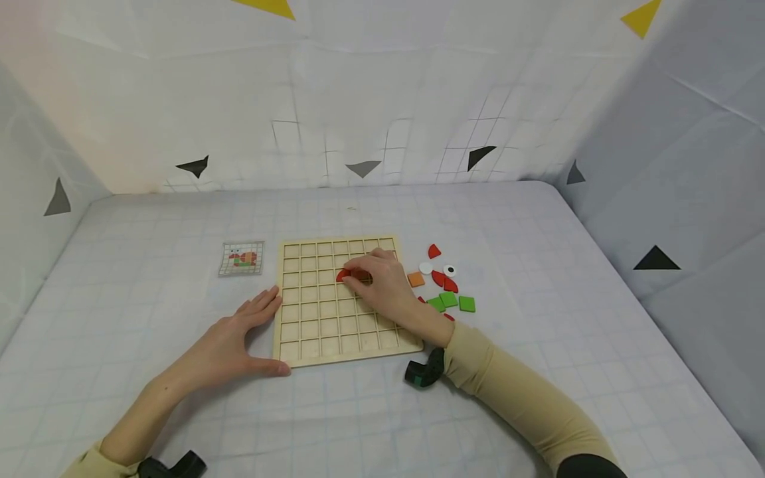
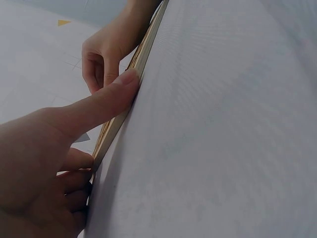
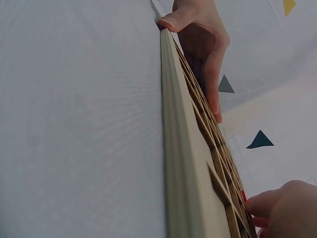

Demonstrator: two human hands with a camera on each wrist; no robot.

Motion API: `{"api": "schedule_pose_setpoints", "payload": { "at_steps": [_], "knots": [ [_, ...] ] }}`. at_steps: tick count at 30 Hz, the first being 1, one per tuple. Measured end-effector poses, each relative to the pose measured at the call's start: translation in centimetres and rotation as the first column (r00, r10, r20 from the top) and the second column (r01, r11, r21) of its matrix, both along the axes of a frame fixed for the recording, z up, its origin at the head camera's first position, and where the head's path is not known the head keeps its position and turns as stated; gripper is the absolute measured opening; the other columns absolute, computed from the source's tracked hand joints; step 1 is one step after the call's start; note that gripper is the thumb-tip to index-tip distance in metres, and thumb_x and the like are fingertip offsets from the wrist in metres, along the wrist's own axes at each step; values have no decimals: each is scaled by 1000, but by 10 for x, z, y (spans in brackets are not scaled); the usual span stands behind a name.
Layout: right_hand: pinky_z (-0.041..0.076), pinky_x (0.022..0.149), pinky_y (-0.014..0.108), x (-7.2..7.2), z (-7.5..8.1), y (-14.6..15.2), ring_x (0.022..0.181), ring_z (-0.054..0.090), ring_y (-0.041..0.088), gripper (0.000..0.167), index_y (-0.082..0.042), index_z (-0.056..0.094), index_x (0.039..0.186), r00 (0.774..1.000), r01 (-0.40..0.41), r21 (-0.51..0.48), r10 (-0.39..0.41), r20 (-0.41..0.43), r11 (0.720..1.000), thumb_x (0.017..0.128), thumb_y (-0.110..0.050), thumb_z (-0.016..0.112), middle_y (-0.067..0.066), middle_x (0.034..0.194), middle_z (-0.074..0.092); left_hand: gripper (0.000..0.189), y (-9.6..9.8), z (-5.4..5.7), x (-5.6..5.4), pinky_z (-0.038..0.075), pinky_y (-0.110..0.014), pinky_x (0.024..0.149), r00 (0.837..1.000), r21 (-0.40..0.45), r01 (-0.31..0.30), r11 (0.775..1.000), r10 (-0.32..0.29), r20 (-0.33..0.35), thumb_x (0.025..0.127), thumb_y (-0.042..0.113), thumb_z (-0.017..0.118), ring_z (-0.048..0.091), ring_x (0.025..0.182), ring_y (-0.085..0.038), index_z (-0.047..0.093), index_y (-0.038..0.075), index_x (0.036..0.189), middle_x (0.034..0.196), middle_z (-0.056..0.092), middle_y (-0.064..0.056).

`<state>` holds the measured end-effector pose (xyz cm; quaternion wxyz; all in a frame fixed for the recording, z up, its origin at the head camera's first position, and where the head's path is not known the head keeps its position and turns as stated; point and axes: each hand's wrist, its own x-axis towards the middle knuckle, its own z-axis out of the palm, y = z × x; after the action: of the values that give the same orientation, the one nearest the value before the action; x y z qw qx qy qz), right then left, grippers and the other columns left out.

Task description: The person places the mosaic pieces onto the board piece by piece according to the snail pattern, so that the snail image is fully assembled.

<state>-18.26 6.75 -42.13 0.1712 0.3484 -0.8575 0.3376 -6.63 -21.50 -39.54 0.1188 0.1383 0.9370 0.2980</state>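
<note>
A wooden grid board (image 1: 319,309) lies flat on the table, its small square cells divided by raised strips. My right hand (image 1: 385,285) is over the board and pinches a red quarter-round piece (image 1: 342,275) between thumb and fingertips, at a cell near the middle. In the right wrist view only a sliver of that red piece (image 3: 243,196) shows beside the fingertips. Along the board's left side rests my left hand (image 1: 233,342), fingers extended and thumb spread to the near left corner. The left wrist view shows its thumb (image 2: 106,101) touching the board's edge.
Right of the board lie several green squares (image 1: 467,304), an orange square (image 1: 416,279), red curved pieces (image 1: 433,251), a white disc (image 1: 425,267) and an eye disc (image 1: 450,270). A small pattern card (image 1: 242,259) with a coloured picture lies left of the board.
</note>
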Motion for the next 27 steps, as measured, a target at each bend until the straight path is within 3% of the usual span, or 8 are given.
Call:
{"api": "schedule_pose_setpoints", "payload": {
  "at_steps": [6, 11, 14, 17, 21, 27],
  "knots": [
    [47, 82, 35, -1, -1, -1, 84, 59, 18, 20, -8, 77, 104, 1000, -10, -13, 10, -28, 1000, 85, -14, 80, 2, 95, 76, 121, -1, 2, 1, 21, -71, 113, 1000, 0, -4, 1000, 4, 2, 63, 74, 78, 19, 149, -47, 32, 13, 157, 167, 19, -1],
    [49, 78, 37, -6, 4, 2, 84, 63, 20, 16, -5, 76, 102, 999, -25, -152, 17, -49, 988, 87, -10, 76, 5, 91, 76, 121, 0, 1, 0, 21, -70, 113, 1000, 7, -5, 1000, 5, 3, 63, 73, 79, 19, 150, -46, 32, 13, 157, 167, 19, -1],
    [50, 81, 42, -9, 16, 12, 86, 64, 20, 14, -6, 77, 104, 1000, 16, -271, -10, 24, 963, 91, -10, 72, 5, 89, 74, 122, 1, -1, 0, 21, -70, 114, 1000, 11, -3, 1000, 3, 8, 63, 73, 79, 18, 151, -45, 32, 12, 157, 167, 19, -1],
    [49, 87, 51, -11, 27, 29, 91, 63, 19, 15, -10, 76, 106, 987, 82, -330, -30, 157, 940, 95, -14, 68, 5, 95, 73, 122, 2, -1, -1, 21, -69, 115, 1000, 9, 0, 1000, 0, 8, 63, 73, 79, 18, 150, -45, 32, 12, 157, 167, 19, -1],
    [48, 89, 55, -15, 34, 56, 97, 60, 20, 17, -12, 75, 109, 959, 144, -292, -60, 278, 946, 97, -21, 66, 6, 104, 72, 122, 1, 1, 0, 22, -69, 114, 1000, 2, -1, 1000, 1, 3, 63, 73, 79, 19, 150, -46, 32, 11, 157, 167, 19, -2],
    [46, 92, 52, -9, 32, 101, 102, 58, 18, 19, -14, 74, 111, 915, 228, -222, -130, 381, 948, 98, -24, 66, 4, 108, 72, 122, 1, 3, 1, 22, -70, 114, 1000, 3, 3, 1000, -3, -2, 64, 73, 79, 20, 149, -48, 32, 11, 157, 167, 19, -2]
  ]
}}
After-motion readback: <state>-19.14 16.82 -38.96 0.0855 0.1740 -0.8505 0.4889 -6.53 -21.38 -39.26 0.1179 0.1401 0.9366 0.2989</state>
